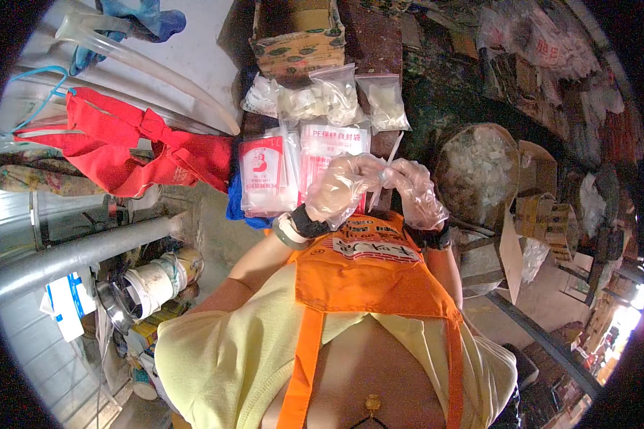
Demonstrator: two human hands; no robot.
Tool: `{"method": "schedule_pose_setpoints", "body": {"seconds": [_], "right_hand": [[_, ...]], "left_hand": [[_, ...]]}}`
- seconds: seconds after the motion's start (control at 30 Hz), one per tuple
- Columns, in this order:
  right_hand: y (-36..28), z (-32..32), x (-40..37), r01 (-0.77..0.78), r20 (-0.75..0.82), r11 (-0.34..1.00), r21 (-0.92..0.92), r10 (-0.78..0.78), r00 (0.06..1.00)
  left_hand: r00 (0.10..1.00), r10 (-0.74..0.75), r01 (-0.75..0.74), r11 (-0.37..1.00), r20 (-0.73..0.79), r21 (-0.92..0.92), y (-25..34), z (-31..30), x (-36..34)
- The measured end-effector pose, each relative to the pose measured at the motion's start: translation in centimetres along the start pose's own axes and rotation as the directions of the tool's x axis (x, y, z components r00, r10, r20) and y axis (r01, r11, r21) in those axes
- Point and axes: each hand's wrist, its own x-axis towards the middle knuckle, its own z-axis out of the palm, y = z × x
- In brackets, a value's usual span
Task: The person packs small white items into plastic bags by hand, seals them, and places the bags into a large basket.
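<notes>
Both hands wear clear plastic gloves and meet in front of the orange apron (379,275). My left hand (343,189) and my right hand (416,191) have their fingers pinched together at the edge of a thin clear plastic piece (396,146), perhaps a bag; its lower part is hidden by the hands. Just beyond them lies a stack of clear bags with red print (335,137). A white and red packet (261,168) is to the left of that stack. Filled zip bags (336,93) lie behind it, with another filled zip bag (385,104) at their right.
An open cardboard box (297,43) stands at the back. Red cloth (139,143) and a clear tube (150,68) are at the left. On the right is a round container of whitish pieces (477,171), with cardboard boxes (545,222) beside it.
</notes>
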Motion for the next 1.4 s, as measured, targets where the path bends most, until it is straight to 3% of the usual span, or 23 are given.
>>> {"method": "schedule_pose_setpoints", "body": {"seconds": [0.13,0.2,0.23,0.3,0.33,0.43,0.53,0.63,0.73,0.8,0.83,0.97,1.03,1.1,1.23,1.33,1.4], "right_hand": [[1.8,0.3,-0.1,0.126,-0.02,0.992,-0.003,-0.126,0.992],[1.9,0.6,-0.4,0.073,-0.044,0.997,0.03,-0.072,0.996],[1.9,0.6,-0.5,0.047,-0.055,0.998,0.048,-0.044,0.998],[1.6,0.5,-0.6,0.135,-0.093,0.991,0.007,-0.134,0.987],[1.6,0.5,-0.6,0.178,-0.111,0.984,-0.015,-0.179,0.978],[2.0,0.3,-0.6,0.056,-0.025,0.998,0.037,-0.055,0.998],[2.2,0.7,-1.1,0.143,-0.101,0.99,-0.008,-0.144,0.985],[1.1,-0.2,-0.9,0.296,-0.062,0.929,-0.221,-0.316,0.947],[1.2,-0.4,-0.9,0.267,-0.027,0.937,-0.227,-0.28,0.96],[0.6,-0.6,-0.7,0.141,-0.019,0.983,-0.115,-0.144,0.989],[0.4,-0.7,-0.7,0.075,-0.01,0.995,-0.058,-0.075,0.997],[1.8,-0.1,-0.9,0.052,-0.013,0.998,-0.044,-0.053,0.999],[1.5,0.3,-0.8,-0.069,-0.058,0.997,0.039,0.071,0.996],[0.6,-0.2,-0.7,0.069,-0.032,0.993,-0.097,-0.073,0.997],[0.6,-0.6,0.0,0.122,0.091,0.973,-0.195,-0.106,0.99],[0.9,-0.1,0.1,0.215,0.03,0.944,-0.25,-0.214,0.976],[0.5,-0.2,0.3,0.096,0.071,0.989,-0.11,-0.088,0.994]], "left_hand": [[0.99,0.14,-0.14,0.989,0.004,0.054,-0.5,0.1,0.2],[0.981,0.192,-0.19,0.972,-0.003,0.141,-0.4,0.2,0.1],[0.991,0.134,-0.133,0.987,-0.004,0.094,-0.4,0.1,0.1],[1.0,0.019,-0.019,1.0,0.001,-0.002,-0.3,0.0,0.1],[1.0,0.03,-0.03,0.999,-0.007,0.015,-0.2,0.1,0.1],[0.998,0.053,-0.052,0.998,-0.027,0.045,0.2,0.5,0.1],[0.997,0.075,-0.074,0.996,-0.021,0.048,0.0,0.6,0.2],[0.995,0.096,-0.097,0.992,0.015,0.076,0.2,0.3,-0.1],[0.998,0.062,-0.064,0.988,0.02,0.142,1.3,0.7,-0.3],[0.998,0.067,-0.063,0.963,-0.008,0.262,1.8,1.1,-0.2],[0.997,0.08,-0.076,0.966,-0.007,0.248,1.5,1.1,-0.1],[0.993,0.113,-0.116,0.976,0.024,0.187,1.0,1.0,0.0],[0.991,0.126,-0.132,0.967,0.039,0.218,1.1,0.9,0.0],[0.989,0.144,-0.149,0.938,0.041,0.312,1.2,0.9,0.0],[0.991,0.116,-0.051,0.786,-0.066,0.616,1.2,1.1,0.1],[0.979,0.194,-0.095,0.699,-0.06,0.709,0.5,1.0,0.2],[0.974,0.222,-0.139,0.714,-0.033,0.686,-0.1,0.8,0.1]]}}
